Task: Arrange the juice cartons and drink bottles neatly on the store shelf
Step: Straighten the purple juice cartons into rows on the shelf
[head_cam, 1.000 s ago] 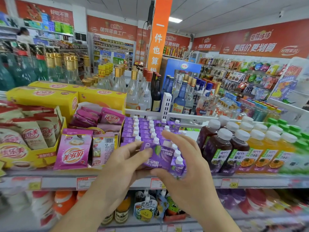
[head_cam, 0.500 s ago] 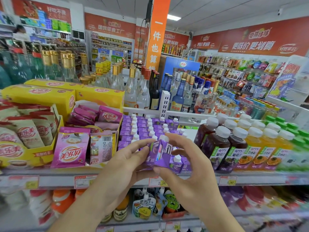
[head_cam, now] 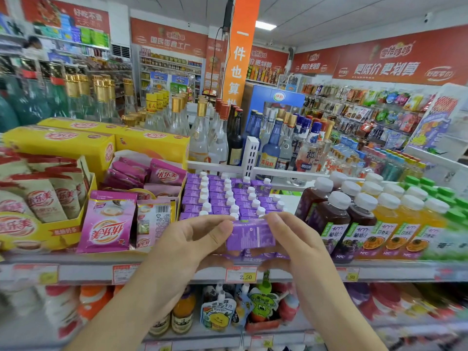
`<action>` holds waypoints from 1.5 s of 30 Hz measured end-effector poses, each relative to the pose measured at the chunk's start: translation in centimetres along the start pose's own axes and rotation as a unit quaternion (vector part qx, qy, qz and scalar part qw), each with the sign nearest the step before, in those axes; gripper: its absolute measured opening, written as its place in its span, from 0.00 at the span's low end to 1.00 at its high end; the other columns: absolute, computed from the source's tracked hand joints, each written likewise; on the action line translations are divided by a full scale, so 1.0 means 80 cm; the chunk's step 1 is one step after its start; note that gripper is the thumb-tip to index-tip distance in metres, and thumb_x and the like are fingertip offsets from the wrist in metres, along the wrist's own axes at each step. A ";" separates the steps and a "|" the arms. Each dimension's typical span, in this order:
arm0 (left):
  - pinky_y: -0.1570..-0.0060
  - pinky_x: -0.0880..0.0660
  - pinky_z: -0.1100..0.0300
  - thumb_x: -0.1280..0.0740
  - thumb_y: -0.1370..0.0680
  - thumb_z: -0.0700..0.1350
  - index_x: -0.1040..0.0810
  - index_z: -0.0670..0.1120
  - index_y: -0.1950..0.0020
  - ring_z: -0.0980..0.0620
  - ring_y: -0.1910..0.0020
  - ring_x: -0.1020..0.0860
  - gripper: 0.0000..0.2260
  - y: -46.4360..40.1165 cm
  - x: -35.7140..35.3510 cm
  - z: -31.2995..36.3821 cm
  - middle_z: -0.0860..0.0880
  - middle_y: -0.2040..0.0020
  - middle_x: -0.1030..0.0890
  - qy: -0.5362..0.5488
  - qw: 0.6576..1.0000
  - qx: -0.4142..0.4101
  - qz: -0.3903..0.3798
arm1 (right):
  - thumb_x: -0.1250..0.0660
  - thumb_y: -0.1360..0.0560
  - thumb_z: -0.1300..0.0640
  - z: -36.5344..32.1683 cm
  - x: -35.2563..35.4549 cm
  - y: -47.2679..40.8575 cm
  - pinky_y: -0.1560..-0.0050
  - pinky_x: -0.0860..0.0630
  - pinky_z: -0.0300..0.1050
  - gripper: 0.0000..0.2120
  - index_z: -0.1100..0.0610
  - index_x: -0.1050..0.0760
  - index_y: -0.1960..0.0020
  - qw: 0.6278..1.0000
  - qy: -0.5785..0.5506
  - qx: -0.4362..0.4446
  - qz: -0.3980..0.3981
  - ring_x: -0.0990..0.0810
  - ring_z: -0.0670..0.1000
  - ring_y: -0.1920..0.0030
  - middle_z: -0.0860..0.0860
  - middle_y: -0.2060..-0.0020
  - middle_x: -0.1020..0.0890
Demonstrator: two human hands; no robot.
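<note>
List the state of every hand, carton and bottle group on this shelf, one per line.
Left hand: pinching the held carton.
Right hand: pinching the held carton.
Held purple carton: lifted off the shelf, printed side facing the camera.
Purple carton rows: upright, capped.
Dark juice bottles: upright, capped.
Orange juice bottles: upright, capped.

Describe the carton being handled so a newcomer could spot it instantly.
Find the shelf with the yellow 2.50 price tag; above it stand rows of purple cartons, left of the dark juice bottles. At the front, the left hand and right hand pinch one purple carton. Unlike its neighbours, it shows its fine-print side, no white cap visible.
</note>
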State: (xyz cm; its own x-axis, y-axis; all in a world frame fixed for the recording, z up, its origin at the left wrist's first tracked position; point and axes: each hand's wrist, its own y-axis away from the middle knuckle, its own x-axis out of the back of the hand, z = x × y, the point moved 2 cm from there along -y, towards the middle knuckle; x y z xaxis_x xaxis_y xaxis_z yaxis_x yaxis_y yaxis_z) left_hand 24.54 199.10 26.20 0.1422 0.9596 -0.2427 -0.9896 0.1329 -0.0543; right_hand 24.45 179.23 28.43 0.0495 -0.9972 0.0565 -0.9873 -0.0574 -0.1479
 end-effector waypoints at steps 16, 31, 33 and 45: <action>0.39 0.18 0.52 0.19 0.33 0.50 0.17 0.63 0.36 0.53 0.38 0.17 0.26 0.010 -0.007 0.001 0.55 0.42 0.14 -0.127 0.981 -0.146 0.031 | 0.24 0.29 0.59 0.017 0.011 -0.013 0.45 0.18 0.50 0.16 0.50 0.15 0.42 0.993 -0.113 0.008 0.019 0.14 0.58 0.45 0.55 0.46 0.12; 0.43 0.21 0.67 0.24 0.23 0.42 0.16 0.57 0.39 0.60 0.40 0.17 0.16 -0.010 -0.005 -0.001 0.60 0.43 0.14 -0.192 0.975 -0.112 -0.011 | 0.20 0.28 0.67 0.015 0.010 -0.008 0.41 0.19 0.48 0.22 0.47 0.17 0.40 0.974 0.112 0.193 0.019 0.16 0.55 0.43 0.48 0.45 0.13; 0.46 0.22 0.71 0.24 0.23 0.45 0.16 0.60 0.37 0.62 0.42 0.17 0.17 -0.013 -0.006 -0.001 0.61 0.44 0.14 -0.197 0.975 -0.101 -0.019 | 0.21 0.27 0.68 0.017 0.016 -0.011 0.42 0.18 0.50 0.21 0.49 0.17 0.41 0.978 0.097 0.182 0.013 0.16 0.55 0.44 0.49 0.46 0.13; 0.48 0.23 0.69 0.21 0.25 0.47 0.16 0.62 0.48 0.65 0.48 0.18 0.11 -0.136 -0.034 0.024 0.66 0.52 0.15 -0.346 0.926 -0.149 0.018 | 0.26 0.22 0.57 -0.023 0.096 -0.071 0.42 0.31 0.26 0.19 0.39 0.21 0.36 0.893 0.378 0.233 0.070 0.25 0.31 0.42 0.30 0.44 0.21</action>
State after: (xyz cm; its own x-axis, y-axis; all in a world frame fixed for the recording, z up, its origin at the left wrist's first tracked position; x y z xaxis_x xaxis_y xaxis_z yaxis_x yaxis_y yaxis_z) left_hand 34.86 195.52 29.33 -0.0388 0.9052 0.4233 -0.9294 0.1229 -0.3480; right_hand 30.18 172.03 31.50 -0.3597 -0.6882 0.6301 -0.7972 -0.1242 -0.5907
